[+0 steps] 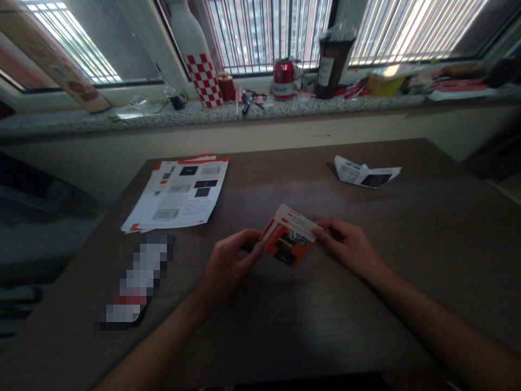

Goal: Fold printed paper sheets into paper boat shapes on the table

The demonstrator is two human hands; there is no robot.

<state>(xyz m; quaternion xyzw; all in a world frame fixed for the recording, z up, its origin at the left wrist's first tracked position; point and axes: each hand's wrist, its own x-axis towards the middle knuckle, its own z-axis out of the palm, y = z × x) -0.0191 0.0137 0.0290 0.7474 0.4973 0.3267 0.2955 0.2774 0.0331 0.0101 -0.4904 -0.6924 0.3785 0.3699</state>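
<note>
A folded printed paper (288,239), orange with dark pictures and a white band along its upper side, is held tilted above the dark wooden table (260,336). My left hand (232,260) pinches its left edge between thumb and fingers. On the opposite side, the thumb and fingers of my right hand (350,241) grip the right corner. Beyond my right hand lies another folded paper (368,175), white with a dark patch, standing partly open. To the left of my left hand rests a phone (138,277), its screen blurred out.
A stack of printed sheets (183,195) lies at the table's far left. Along the window sill (285,110) stand a red-and-white checkered bottle (203,79), a red can (284,80), a dark lidded cup (331,62) and assorted small items.
</note>
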